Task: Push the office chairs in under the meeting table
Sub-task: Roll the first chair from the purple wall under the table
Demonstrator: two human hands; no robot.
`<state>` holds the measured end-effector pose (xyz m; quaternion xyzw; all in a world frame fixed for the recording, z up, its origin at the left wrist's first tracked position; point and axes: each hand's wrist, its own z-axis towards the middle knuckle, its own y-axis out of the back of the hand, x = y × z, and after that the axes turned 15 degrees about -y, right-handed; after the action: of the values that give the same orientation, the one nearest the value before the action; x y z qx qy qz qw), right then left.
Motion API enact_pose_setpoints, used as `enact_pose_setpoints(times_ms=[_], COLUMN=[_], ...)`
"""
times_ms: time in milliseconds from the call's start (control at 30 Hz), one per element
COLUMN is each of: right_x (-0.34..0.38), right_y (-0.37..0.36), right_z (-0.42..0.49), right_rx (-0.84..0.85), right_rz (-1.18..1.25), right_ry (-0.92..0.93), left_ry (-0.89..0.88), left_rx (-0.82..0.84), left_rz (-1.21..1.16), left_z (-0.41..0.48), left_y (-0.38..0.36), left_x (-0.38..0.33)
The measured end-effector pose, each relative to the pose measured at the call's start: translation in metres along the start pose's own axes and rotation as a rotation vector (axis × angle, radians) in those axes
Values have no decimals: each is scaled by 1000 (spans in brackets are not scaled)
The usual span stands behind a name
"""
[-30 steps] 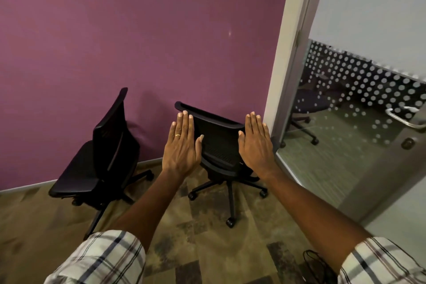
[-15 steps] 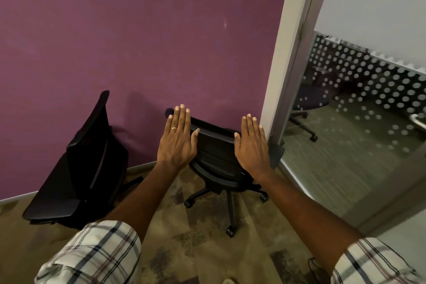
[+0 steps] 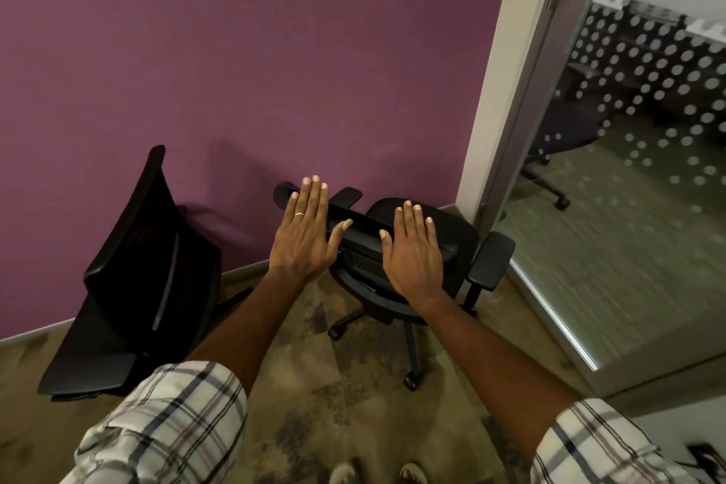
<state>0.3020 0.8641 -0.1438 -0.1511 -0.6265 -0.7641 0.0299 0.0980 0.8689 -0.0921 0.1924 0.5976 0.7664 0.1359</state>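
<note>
A black office chair [image 3: 455, 232] on castors stands in the corner by the purple wall, its seat facing away from me. My left hand [image 3: 306, 236] and my right hand [image 3: 412, 248] are both flat, fingers stretched out, over the top edge of its backrest. I cannot tell if the palms touch it. Neither hand grips anything. A second black office chair [image 3: 141, 279] stands to the left, turned side-on. No meeting table is in view.
The purple wall [image 3: 275, 51] is close behind both chairs. A white door frame [image 3: 506, 90] and a glass panel with white dots [image 3: 648, 130] stand to the right, with another chair beyond the glass. The floor is patterned brown carpet [image 3: 334, 405].
I have stepped closer, and both hands have come forward over the near chair's backrest top. The chair's seat and armrests now show beyond the hands.
</note>
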Motion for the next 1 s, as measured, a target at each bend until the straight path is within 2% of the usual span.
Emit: enact_pose_setpoints(times_ms=[100,233,367,433,533,600,667,767,867,1000], right_x=[8,13,9,3,0,0,-1,-2,7,6], right_y=[-1,-16,-17,-12,-8,-6,-7,-12,-17,-25], right_z=[18,23,26,29,29,33,41,45,38,37], right_rx=[-1,110,85,40,25,13,3,-29,-50,32], right_rz=[18,-8,-17,-34,-68,-52,-8,-2,-42,-84], right_ry=[-35,-82,-150,-149,-163,-184,-252,-338,-311,-310], left_ry=[-43,-90,-176,-193,-234,-184,-111,-114,-137,-141], left_rx=[30,135,378,445,360,310,345,417,424,479], left_rz=[7,-56,-147,-187,-272,-280,-273,-245,-214,-168], left_z=[29,49,80,97,108,117,136,147,131,119], left_y=[-13,-41,-62,-67,-78,-82,-83,-91,-98,-97], left_x=[14,41,79,92,110,119,125,123,127,126])
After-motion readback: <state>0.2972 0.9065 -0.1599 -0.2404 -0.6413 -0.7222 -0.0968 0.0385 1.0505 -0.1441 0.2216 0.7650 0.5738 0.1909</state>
